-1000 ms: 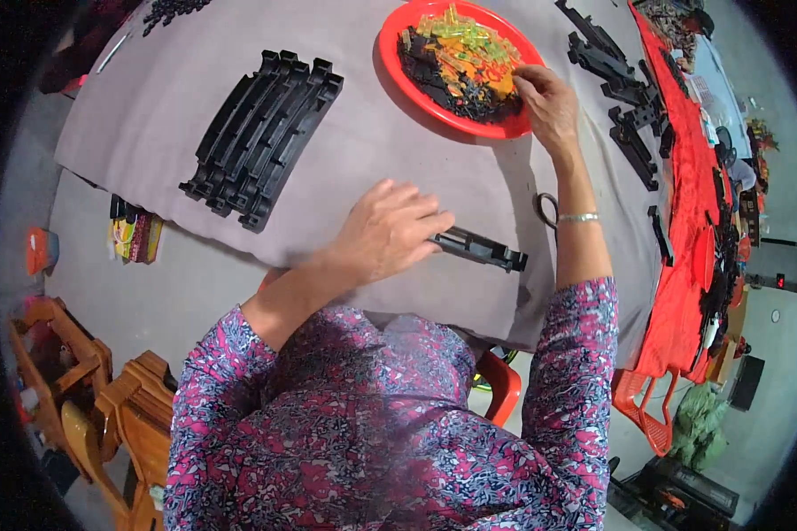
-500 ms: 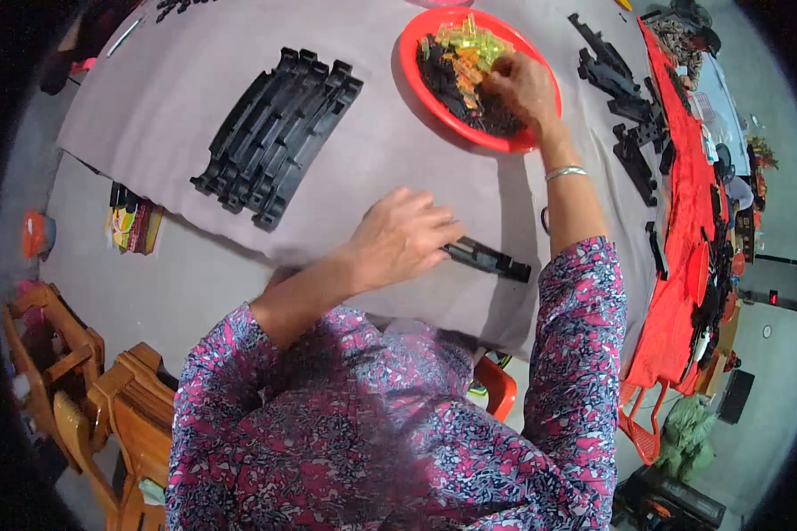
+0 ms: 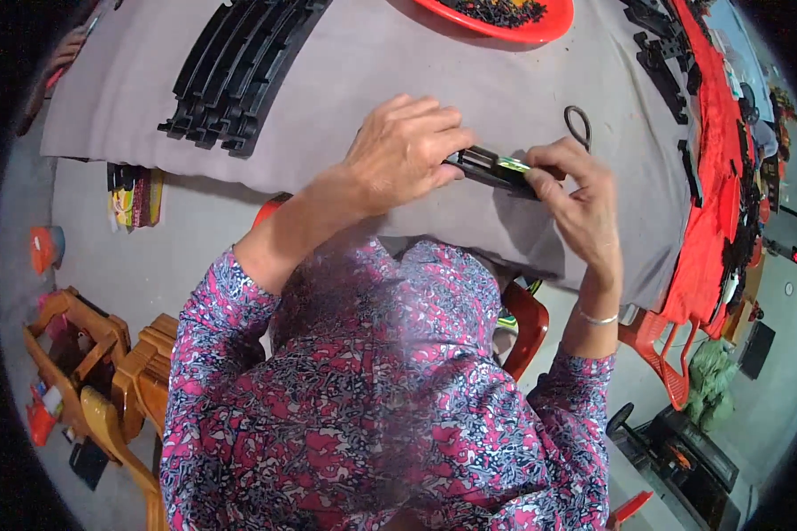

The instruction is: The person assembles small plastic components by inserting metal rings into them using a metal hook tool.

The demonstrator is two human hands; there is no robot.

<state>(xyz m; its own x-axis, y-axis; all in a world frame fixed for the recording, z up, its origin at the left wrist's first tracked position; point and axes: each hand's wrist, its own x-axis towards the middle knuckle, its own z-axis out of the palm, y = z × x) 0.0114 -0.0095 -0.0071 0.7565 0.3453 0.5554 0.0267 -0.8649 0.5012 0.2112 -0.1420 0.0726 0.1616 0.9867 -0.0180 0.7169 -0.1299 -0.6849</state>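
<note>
My left hand (image 3: 409,149) is closed around one end of a narrow black plastic part (image 3: 480,163), held just above the table's near edge. At the other end of this part, my right hand (image 3: 581,196) pinches a small shiny green piece (image 3: 512,165) between thumb and fingers. The green piece touches the black part's upper side; whether it is seated in it I cannot tell. Beyond my left hand, several similar long black parts (image 3: 250,75) lie side by side. A red plate (image 3: 505,34) with small dark bits stands at the far side, partly cut off.
A grey cloth (image 3: 328,80) covers the table. A dark loop (image 3: 578,126) lies beyond my right hand. More black parts (image 3: 660,78) lie along the right, next to a red cloth (image 3: 695,221). Wooden chairs (image 3: 106,407) stand at lower left, and a red plastic chair (image 3: 660,354) at lower right.
My right hand has come back from the red plate to the black part, now pinching a green piece. My left hand still holds the part. The view has shifted, so the table's things sit higher.
</note>
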